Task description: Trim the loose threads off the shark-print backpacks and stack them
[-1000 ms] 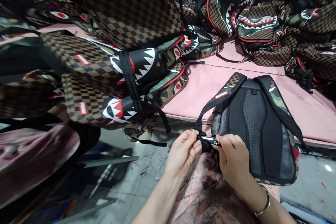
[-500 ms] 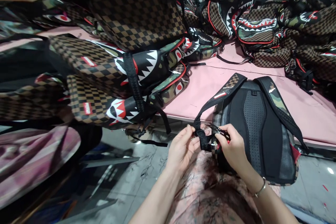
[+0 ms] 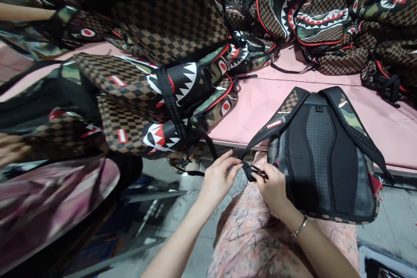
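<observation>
A backpack point(image 3: 317, 152) lies back panel up at the table's front edge, its padded black panel and both shoulder straps facing me. My left hand point(image 3: 217, 179) is closed, thumb and fingertips pinching the black webbing strap point(image 3: 247, 171) at the backpack's left side. Right beside it, my right hand point(image 3: 273, 186) grips small black thread snips point(image 3: 262, 175), whose tips point left at the webbing. Part of the snips is hidden inside my fingers. Whether the blades touch the strap I cannot tell.
Stacked checkered backpacks with shark mouths point(image 3: 156, 91) stand at the left on the pink table point(image 3: 257, 113). More backpacks point(image 3: 322, 21) are piled at the back and right. At far left are another person's forearm point(image 3: 26, 12) and blurred hand point(image 3: 13, 150).
Both hands have come slightly lower and left with the webbing, and the snips now sit closer to it. The view has shifted a little. Another person's hand has appeared at the left edge.
</observation>
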`<state>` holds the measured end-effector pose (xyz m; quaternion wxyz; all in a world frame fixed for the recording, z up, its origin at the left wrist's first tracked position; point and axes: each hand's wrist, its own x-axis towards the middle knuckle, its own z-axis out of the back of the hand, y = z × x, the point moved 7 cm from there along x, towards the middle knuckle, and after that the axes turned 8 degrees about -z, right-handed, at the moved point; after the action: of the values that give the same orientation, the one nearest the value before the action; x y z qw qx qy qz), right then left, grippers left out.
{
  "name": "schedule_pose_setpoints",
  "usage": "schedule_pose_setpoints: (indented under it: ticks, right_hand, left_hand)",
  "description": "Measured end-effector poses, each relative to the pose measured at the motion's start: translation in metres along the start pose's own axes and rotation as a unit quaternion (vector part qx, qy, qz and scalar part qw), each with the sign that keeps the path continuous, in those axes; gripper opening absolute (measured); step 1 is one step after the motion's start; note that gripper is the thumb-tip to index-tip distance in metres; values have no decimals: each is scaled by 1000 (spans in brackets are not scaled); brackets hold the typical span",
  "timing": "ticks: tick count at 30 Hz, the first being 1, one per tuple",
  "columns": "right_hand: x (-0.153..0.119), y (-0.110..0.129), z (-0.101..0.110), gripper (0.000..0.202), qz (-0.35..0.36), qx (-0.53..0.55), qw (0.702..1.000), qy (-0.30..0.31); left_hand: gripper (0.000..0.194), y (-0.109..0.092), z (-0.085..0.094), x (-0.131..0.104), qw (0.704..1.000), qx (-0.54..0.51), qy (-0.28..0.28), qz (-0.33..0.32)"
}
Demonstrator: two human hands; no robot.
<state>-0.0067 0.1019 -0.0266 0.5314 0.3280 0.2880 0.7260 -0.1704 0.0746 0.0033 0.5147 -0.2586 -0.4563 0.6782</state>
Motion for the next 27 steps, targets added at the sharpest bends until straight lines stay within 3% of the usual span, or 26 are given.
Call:
schedule_pose_setpoints:
  ticks: [5,9,15,21,24,27]
  right_hand:
    - [-11,-1,-3,15,55,-29,998,-14]
    - [-14,-1,-5,15,82,-46,995,-11]
    - [-17,-2,-6,24,100,-82,991,-19]
    - [-21,-7,-7,25,104,-68,992,-15]
    - [-20,-9,-5,22,69,-22,997,27]
    - [-13,-16,-5,21,-38,88,992,81]
  left_hand:
    - [9,-4,-4,5,994,78,60,-36]
    - [19,7,-12,10,984,151,95,-6]
    - [12,41,-36,15,986,42,143,71]
    - [18,49,-51,2,983,-79,103,130]
    - [22,45,-52,-3,972,-160,67,160]
    - [26,34,-50,-6,951,-247,41,181]
